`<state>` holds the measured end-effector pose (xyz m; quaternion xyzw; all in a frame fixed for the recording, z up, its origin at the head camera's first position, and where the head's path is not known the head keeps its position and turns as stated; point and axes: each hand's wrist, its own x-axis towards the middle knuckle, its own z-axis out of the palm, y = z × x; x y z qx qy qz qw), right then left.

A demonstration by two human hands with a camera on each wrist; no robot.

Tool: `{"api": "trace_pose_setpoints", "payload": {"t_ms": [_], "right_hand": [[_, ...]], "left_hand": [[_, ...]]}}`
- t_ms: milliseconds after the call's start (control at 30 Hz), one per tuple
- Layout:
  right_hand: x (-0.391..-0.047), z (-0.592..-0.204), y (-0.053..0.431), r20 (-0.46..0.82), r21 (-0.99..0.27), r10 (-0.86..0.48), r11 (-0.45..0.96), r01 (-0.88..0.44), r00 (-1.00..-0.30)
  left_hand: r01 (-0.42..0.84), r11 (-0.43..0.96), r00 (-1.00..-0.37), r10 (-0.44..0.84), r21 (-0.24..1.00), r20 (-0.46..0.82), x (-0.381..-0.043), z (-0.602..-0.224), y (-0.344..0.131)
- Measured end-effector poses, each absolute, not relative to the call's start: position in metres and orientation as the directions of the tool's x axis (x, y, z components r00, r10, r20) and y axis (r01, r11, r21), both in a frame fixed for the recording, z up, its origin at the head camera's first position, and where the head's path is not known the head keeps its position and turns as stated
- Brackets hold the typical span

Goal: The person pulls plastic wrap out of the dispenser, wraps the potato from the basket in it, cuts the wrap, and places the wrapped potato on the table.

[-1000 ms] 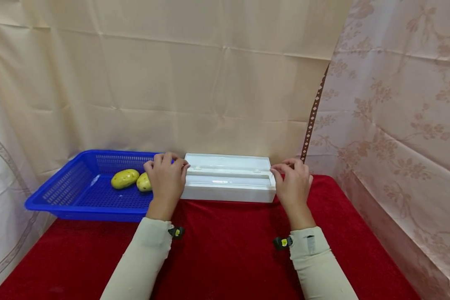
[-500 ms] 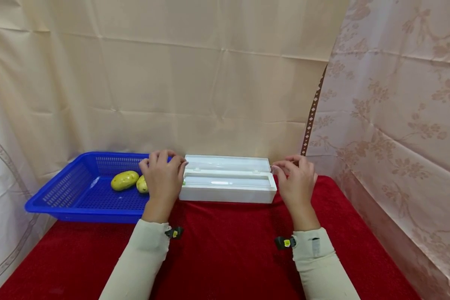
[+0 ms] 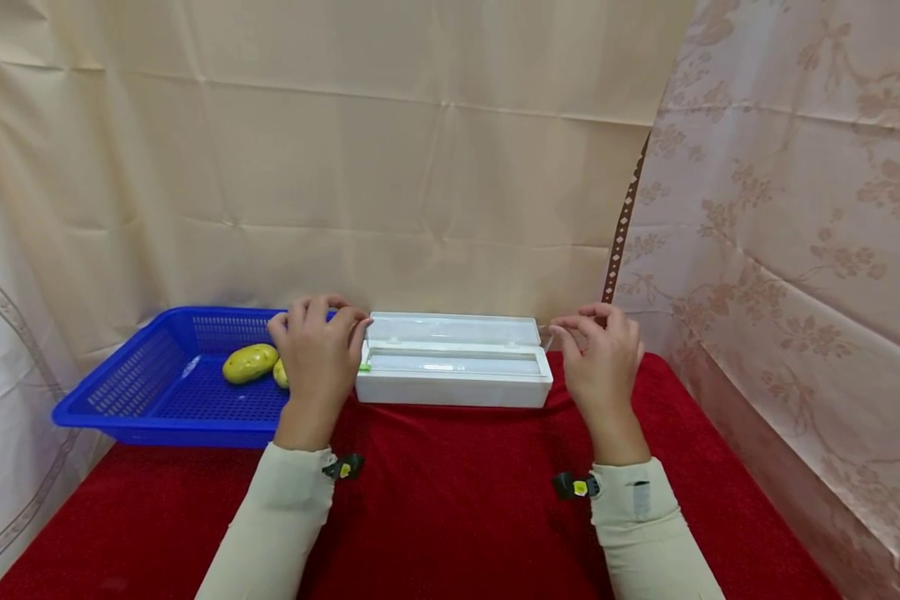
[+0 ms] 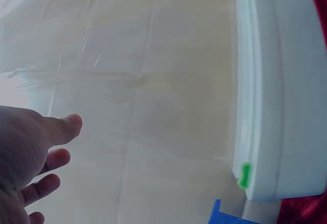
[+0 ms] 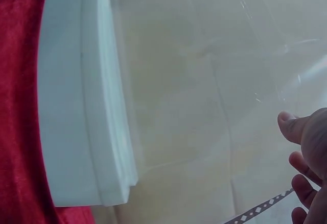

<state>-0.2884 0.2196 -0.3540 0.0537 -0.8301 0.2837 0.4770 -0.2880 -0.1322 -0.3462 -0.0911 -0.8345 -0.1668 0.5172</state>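
A white cling film dispenser (image 3: 453, 392) lies lengthwise on the table with its lid (image 3: 453, 327) raised at the back. A green slider (image 3: 365, 367) sits at its left end. Clear cling film (image 4: 94, 45) spreads between my hands, showing as creases and glints in both wrist views. My left hand (image 3: 315, 367) pinches the film's left side between thumb and fingers, above the box's left end. Past the right end, my right hand (image 3: 602, 367) pinches the other side. The film's exact edges are hard to make out.
Left of the box stands a blue plastic basket (image 3: 172, 432) holding two yellow potatoes (image 3: 249, 364), one partly behind my left hand. Red cloth (image 3: 450, 508) covers the table. A beige curtain (image 3: 420, 167) hangs right behind, and a patterned curtain (image 3: 802, 250) borders the right.
Both hands have moved slightly up and away from each other, with the film between them. The green slider at the box's left end has come into sight.
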Motion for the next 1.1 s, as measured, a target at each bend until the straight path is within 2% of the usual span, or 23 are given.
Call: {"api": "trace_pose_setpoints", "payload": {"t_ms": [433,900,1100], "right_hand": [[-0.274,-0.337,0.221,0.858,-0.393,0.168,0.824,-0.409,-0.485],[-0.259,-0.320,0.224,0.868,-0.408,0.179,0.790,-0.458,-0.463],[-0.255,-0.315,0.225,0.876,-0.410,0.185,0.772,-0.486,-0.445]], "left_hand": [[0.351,0.918,-0.417,-0.021,0.183,0.909,-0.276,-0.331,-0.134],[0.396,0.899,-0.345,-0.044,0.188,0.938,-0.257,-0.315,-0.132],[0.411,0.891,-0.336,-0.049,0.193,0.940,-0.253,-0.310,-0.132]]}}
